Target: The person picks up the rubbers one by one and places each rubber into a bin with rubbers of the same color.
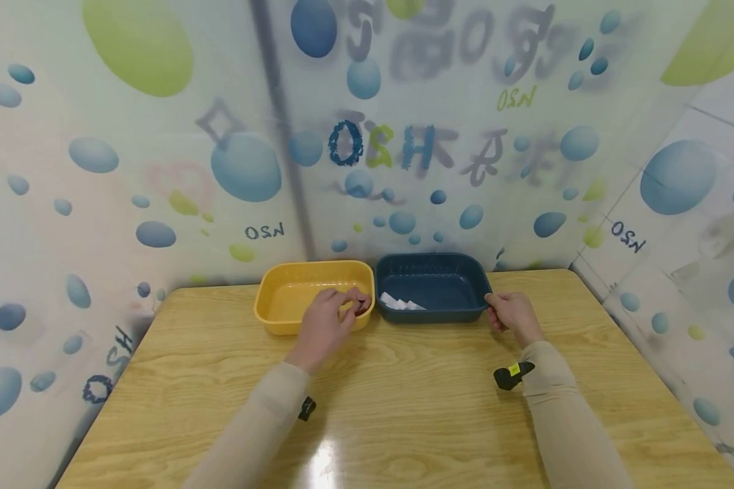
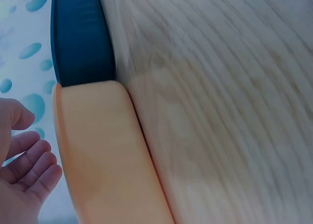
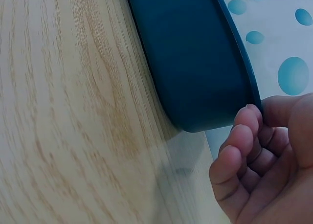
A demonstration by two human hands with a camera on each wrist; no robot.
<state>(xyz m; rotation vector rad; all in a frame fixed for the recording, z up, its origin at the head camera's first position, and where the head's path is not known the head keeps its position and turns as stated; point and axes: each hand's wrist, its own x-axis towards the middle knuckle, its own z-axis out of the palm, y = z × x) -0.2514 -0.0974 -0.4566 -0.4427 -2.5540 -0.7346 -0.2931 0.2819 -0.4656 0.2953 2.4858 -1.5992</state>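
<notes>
My left hand [image 1: 325, 319] is over the right part of a yellow plastic bin [image 1: 268, 304], beside small reddish-brown items [image 1: 361, 302] whose kind is unclear. In the left wrist view, the fingers [image 2: 41, 160] are loosely bent, the thumb stands apart from them, and nothing shows between. With thumb and fingertips, my right hand [image 1: 514, 314] pinches the rim of a dark blue bin [image 1: 443, 316] at its right front corner. Several white pieces [image 1: 400, 302] lie inside the blue bin at its left front. The two bins stand side by side.
Both bins are near the back edge of a wood-grain table [image 1: 404, 407]. Behind it hangs a patterned curtain [image 1: 404, 183] with blue and green spots. Black wrist-strap parts [image 1: 514, 375] show at both forearms.
</notes>
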